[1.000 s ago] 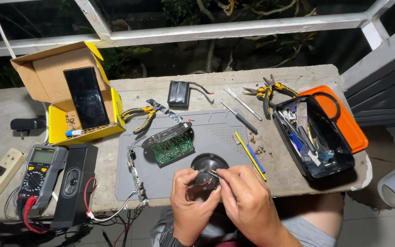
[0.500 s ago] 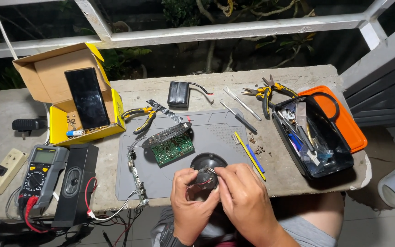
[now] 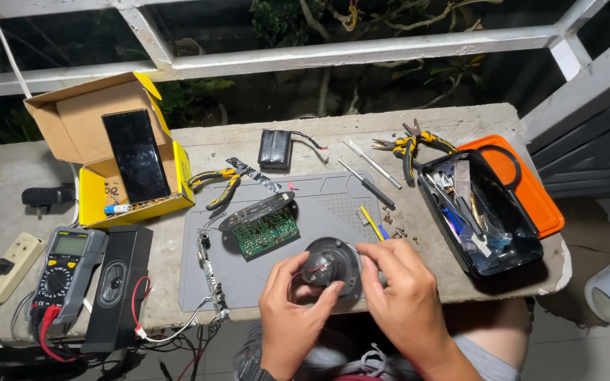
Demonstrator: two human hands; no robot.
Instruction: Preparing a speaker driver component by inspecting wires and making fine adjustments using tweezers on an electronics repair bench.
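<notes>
A round black speaker driver (image 3: 327, 265) rests on the grey work mat (image 3: 319, 204) near the concrete table's front edge. My left hand (image 3: 291, 314) grips it from below, thumb on its rim. My right hand (image 3: 402, 296) pinches at its right side with the fingertips; what it holds is too small to tell. A green circuit board (image 3: 264, 231) lies just left of the speaker, with thin wires trailing off.
A black tool tray (image 3: 476, 212) on an orange lid (image 3: 531, 185) stands at right. Pliers (image 3: 214, 183), a black battery pack (image 3: 274, 148), screwdrivers (image 3: 368, 185) and yellow-handled cutters (image 3: 412, 147) lie behind. At left: a yellow box with a phone (image 3: 134, 156), a multimeter (image 3: 63, 271), a black speaker box (image 3: 120, 286).
Both hands have stayed on the speaker driver, shifting only slightly. Nothing else on the table has moved.
</notes>
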